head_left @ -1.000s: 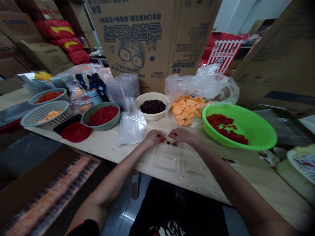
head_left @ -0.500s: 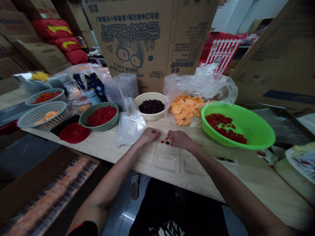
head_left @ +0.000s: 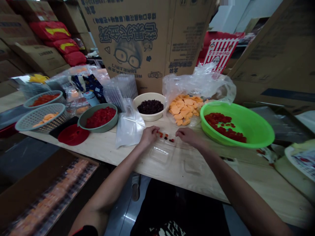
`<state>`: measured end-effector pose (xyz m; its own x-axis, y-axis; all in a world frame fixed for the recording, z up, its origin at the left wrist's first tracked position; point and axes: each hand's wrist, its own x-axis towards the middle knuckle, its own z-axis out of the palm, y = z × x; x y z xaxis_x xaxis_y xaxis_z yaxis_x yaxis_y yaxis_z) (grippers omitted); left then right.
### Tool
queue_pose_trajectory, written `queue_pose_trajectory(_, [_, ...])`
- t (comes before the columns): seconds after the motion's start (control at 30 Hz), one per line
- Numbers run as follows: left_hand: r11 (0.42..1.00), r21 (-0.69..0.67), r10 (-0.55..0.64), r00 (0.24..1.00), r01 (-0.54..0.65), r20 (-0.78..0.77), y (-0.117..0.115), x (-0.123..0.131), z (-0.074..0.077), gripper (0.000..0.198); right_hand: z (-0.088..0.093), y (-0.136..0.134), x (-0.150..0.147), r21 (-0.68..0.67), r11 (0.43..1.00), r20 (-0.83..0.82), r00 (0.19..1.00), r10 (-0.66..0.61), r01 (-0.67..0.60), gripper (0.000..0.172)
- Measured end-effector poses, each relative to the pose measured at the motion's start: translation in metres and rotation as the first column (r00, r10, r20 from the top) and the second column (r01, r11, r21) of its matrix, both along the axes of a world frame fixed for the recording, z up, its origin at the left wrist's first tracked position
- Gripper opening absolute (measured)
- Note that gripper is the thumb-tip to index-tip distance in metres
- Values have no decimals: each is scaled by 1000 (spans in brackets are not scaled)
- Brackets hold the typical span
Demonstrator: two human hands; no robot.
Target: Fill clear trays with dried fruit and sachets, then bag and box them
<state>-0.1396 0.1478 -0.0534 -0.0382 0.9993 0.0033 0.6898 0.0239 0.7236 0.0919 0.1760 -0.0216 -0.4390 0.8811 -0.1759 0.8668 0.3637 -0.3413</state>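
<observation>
My left hand (head_left: 149, 135) is closed at the left edge of a clear plastic tray (head_left: 159, 154), its fingertips by a small orange piece (head_left: 160, 134). What it grips is too small to make out. Several small red, orange and dark pieces lie in the tray's far part. Just right of them, my right hand (head_left: 187, 136) has its fingers pinched together; anything between them is hidden. A second clear tray (head_left: 192, 166) lies to the right. Beyond the hands stand a cream bowl of dark pieces (head_left: 149, 95) and a heap of orange pieces (head_left: 185, 109) on plastic.
A large green basin (head_left: 258, 131) with red pieces is at the right. Clear bags (head_left: 129, 128), a grey-green bowl (head_left: 98, 128), a red lid (head_left: 73, 135) and a perforated basket (head_left: 41, 121) are at the left. A tall carton (head_left: 162, 39) stands behind.
My right hand has moved right, away from my left hand and the small pieces. The clear tray has shifted slightly left and is turned a little. The view has shifted slightly.
</observation>
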Motion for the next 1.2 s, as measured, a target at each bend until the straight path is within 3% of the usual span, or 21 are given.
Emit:
queue_pose_trajectory(0.13, [1000, -9, -24, 992, 23, -125, 4, -10, 5, 33, 0, -8, 12, -16, 998, 3, 998, -57, 57, 29])
queue_pose_trajectory(0.27, [986, -70, -165, 952, 152, -259, 5, 0, 11, 20, -4, -25, -9, 14, 1000, 197, 980, -19, 16, 28])
queue_pose_trajectory(0.4, [977, -134, -205, 907, 167, -367, 6, 12, 14, 23, -9, -31, -31, 0, 1000, 257, 966, -8, 8, 36])
queue_pose_trajectory(0.53, [965, -158, -254, 882, 208, -397, 12, 9, 16, 24, -12, -27, -35, -10, 1000, 282, 959, 24, -22, 38])
queue_pose_trajectory(0.73, [936, -175, -348, 869, 305, -351, 14, -6, 12, 27, -6, -15, -25, -3, 1000, 282, 959, -11, 12, 28])
queue_pose_trajectory(0.97, [954, -182, -283, 920, 239, -273, 8, -7, 0, 15, -3, -22, -24, 63, 994, 290, 955, 65, -86, 33])
queue_pose_trajectory(1.07, [972, -153, -211, 943, 176, -258, 3, -5, 6, 19, -6, -26, -21, 59, 992, 241, 966, 96, -113, 28])
queue_pose_trajectory(1.2, [989, -74, -144, 965, 131, -221, 0, 3, 21, 26, -5, -16, 0, 76, 997, 126, 992, 21, -31, 22])
